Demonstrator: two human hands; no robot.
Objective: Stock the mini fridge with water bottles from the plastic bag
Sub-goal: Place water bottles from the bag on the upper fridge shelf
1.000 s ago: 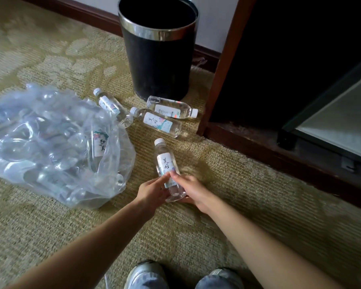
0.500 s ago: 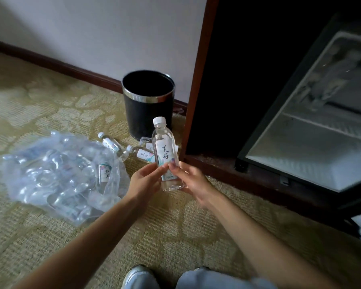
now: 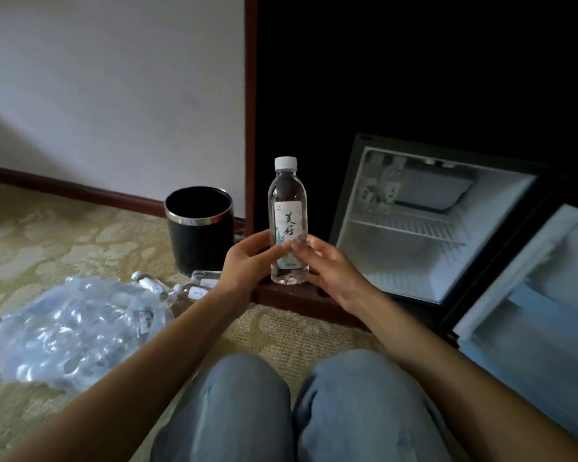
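Observation:
A clear water bottle (image 3: 287, 195) with a white cap and a white label is held upright at the middle of the view. My left hand (image 3: 244, 261) grips its lower left side, and my right hand (image 3: 327, 266) grips its lower right side. To the right the mini fridge (image 3: 411, 258) stands open, with a wire shelf and two bottles (image 3: 379, 191) at the upper left inside. The plastic bag (image 3: 77, 331) full of bottles lies on the carpet at the left. Three loose bottles (image 3: 181, 288) lie beside the bag.
A black waste bin (image 3: 199, 231) with a chrome rim stands against the wall behind the loose bottles. The fridge door (image 3: 531, 315) swings out to the right. A dark wooden cabinet frame (image 3: 251, 128) borders the fridge. My knees in jeans (image 3: 297, 408) fill the bottom.
Both hands lifted the bottle off the carpet and stood it upright, higher and nearer the fridge. The view tilted up, so the open fridge interior now shows.

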